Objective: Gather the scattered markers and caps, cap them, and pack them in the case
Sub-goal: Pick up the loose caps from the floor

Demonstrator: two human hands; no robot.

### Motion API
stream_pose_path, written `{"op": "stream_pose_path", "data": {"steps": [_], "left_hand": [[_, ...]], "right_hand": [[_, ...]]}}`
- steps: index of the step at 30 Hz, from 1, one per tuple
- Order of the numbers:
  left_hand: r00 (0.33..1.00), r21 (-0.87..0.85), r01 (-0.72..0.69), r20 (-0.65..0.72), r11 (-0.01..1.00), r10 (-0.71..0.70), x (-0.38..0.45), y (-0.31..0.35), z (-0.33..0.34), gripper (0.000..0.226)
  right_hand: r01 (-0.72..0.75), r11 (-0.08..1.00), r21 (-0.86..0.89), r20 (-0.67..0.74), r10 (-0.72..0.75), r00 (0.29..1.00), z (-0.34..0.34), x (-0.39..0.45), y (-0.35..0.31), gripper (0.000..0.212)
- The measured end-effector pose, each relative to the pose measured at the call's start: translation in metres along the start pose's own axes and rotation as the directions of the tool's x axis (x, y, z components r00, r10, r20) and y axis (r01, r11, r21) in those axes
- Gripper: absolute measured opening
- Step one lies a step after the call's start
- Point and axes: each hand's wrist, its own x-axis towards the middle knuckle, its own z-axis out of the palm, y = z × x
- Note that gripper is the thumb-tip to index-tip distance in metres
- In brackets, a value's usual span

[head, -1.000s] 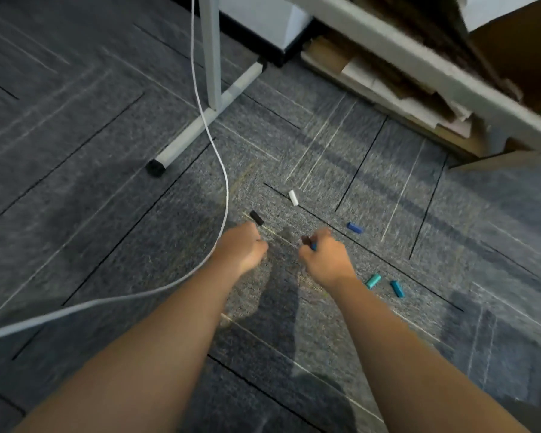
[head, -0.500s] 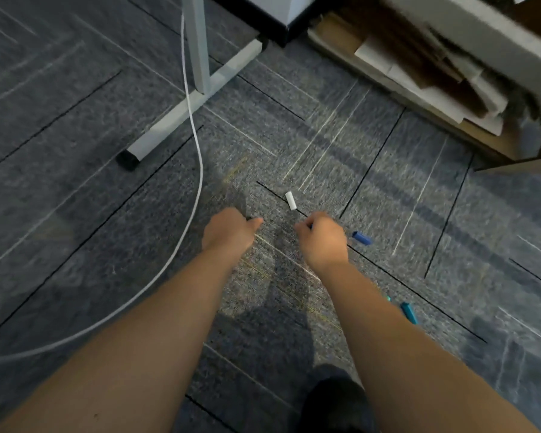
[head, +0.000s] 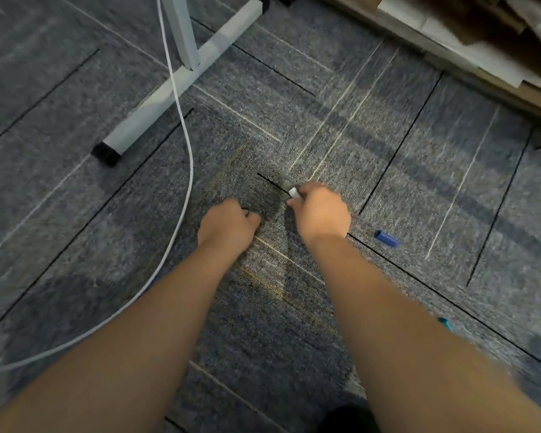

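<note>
On the grey carpet my right hand (head: 320, 210) pinches a white cap (head: 294, 192) at its fingertips. My left hand (head: 228, 226) is curled beside it, with a sliver of a black cap (head: 245, 211) showing between its fingers. A blue cap (head: 386, 238) lies on the carpet to the right of my right wrist. A teal cap (head: 446, 323) peeks out from behind my right forearm. No marker case is in view.
A white cable (head: 181, 126) curves across the carpet on the left. A white stand foot (head: 156, 101) with a black end cap lies at the upper left. Flattened cardboard (head: 481, 42) lies at the upper right. A dark shoe (head: 347, 417) shows at the bottom.
My right hand has moved forward onto the white cap and pinched it. The black cap went from the carpet into my left hand. The view moved closer to the floor.
</note>
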Motion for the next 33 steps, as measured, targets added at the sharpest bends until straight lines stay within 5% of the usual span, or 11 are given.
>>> {"op": "stream_pose_path", "data": {"steps": [5, 13, 20, 25, 33], "left_hand": [[0.998, -0.174, -0.068, -0.001, 0.982, 0.069, -0.003, -0.005, 0.0, 0.013], [0.948, -0.106, -0.26, 0.16, 0.96, 0.274, -0.022, 0.052, 0.028, 0.01], [0.907, 0.232, -0.409, 0.21, 0.883, 0.365, -0.042, 0.117, 0.074, 0.026], [0.838, 0.471, -0.538, 0.21, 0.699, 0.503, -0.046, 0.144, 0.1, 0.033], [0.801, 0.667, -0.543, 0.23, 0.509, 0.553, -0.053, 0.143, 0.111, 0.025]], "right_hand": [[0.05, 0.996, -0.072, -0.018, -0.052, 0.999, -0.006, -0.003, 0.008, 0.022], [-0.119, 0.966, 0.228, -0.072, 0.138, 0.988, -0.047, -0.036, 0.077, 0.03], [-0.364, 0.867, 0.341, -0.056, 0.405, 0.912, -0.059, -0.067, 0.153, 0.018], [-0.433, 0.848, 0.304, -0.044, 0.467, 0.883, -0.057, -0.08, 0.176, 0.038], [-0.495, 0.808, 0.32, 0.117, 0.485, 0.867, -0.042, -0.097, 0.184, 0.035]]}}
